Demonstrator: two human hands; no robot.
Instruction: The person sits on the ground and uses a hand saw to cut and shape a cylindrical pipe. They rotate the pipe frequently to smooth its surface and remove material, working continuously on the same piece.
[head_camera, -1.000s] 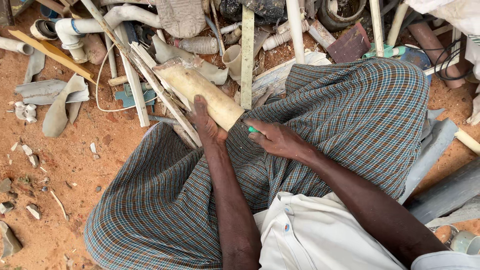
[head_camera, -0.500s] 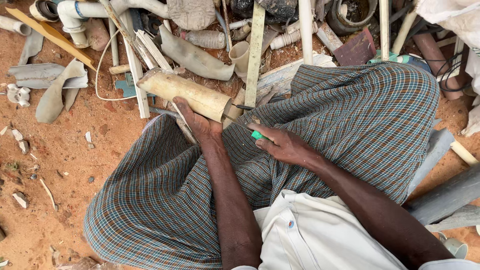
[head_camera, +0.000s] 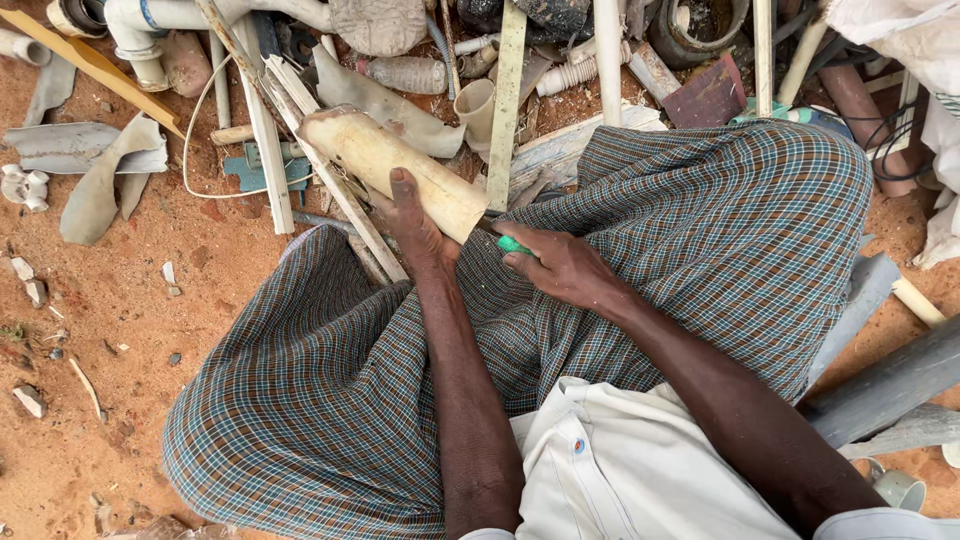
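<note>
1. A seated person's left hand (head_camera: 415, 225) is wrapped around the near end of a cream pipe section (head_camera: 390, 165), which slants up and left from the lap over the red dirt ground (head_camera: 110, 330)
2. The right hand (head_camera: 560, 265) is clenched on a small green-handled tool (head_camera: 514, 244), its tip set at the pipe's cut near end; the two hands sit just beside each other
3. A checked cloth (head_camera: 700, 230) covers both knees, with a white shirt (head_camera: 620, 470) at the near edge
4. Containers: a small beige cup-like fitting (head_camera: 476, 104) stands open among the scrap just beyond the pipe, its contents not discernible; a dark round pot (head_camera: 700, 25) at the far edge appears to hold soil
5. Around them, a scrap heap crowds the far side: a white pipe elbow (head_camera: 135, 25), flat grey plastic shards (head_camera: 85, 160) on the left, pale wooden slats (head_camera: 508, 100), a crushed clear bottle (head_camera: 405, 72) and a looping white wire (head_camera: 200, 150)
6. One slat lies crossed under the pipe, right against the left hand
</note>
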